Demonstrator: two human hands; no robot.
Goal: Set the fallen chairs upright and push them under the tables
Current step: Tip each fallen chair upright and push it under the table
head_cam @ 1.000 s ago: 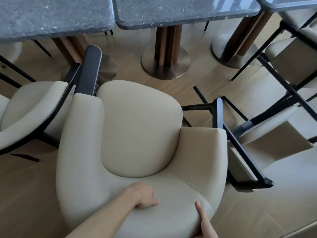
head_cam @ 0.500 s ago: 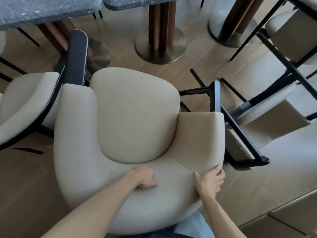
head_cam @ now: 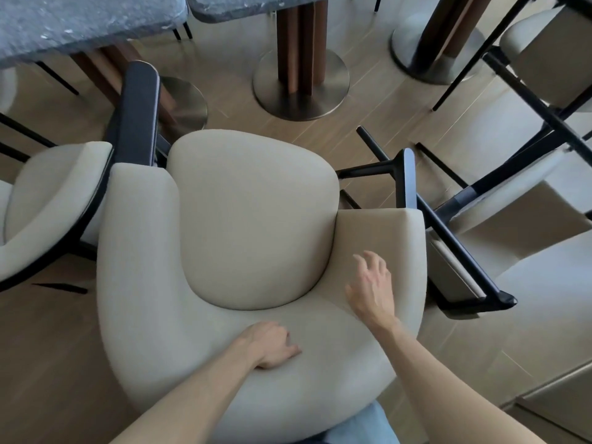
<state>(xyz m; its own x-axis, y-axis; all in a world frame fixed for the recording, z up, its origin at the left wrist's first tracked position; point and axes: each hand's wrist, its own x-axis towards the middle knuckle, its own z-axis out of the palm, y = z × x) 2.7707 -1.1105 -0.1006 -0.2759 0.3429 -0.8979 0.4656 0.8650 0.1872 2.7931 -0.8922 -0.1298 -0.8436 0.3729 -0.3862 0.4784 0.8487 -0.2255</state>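
Note:
A cream upholstered armchair [head_cam: 253, 216] with black armrests stands upright right below me, its seat facing the grey stone tables [head_cam: 80, 24]. My left hand [head_cam: 272, 344] rests curled on the top of the chair's backrest, gripping it. My right hand [head_cam: 373, 283] hovers with fingers spread just above the chair's right arm pad. A second cream chair [head_cam: 499, 225] lies tipped on the floor at the right, black legs sticking out.
Another cream chair [head_cam: 48, 200] stands close on the left. Round metal table bases [head_cam: 301, 88] with brown columns stand ahead on the wooden floor. A second fallen chair [head_cam: 544, 59] lies at the upper right. A pale ledge [head_cam: 557, 389] runs at the lower right.
My right hand has left the backrest's outer edge and lifted forward over the right arm pad, fingers spread. The left hand stays on the backrest. The view has tilted down slightly.

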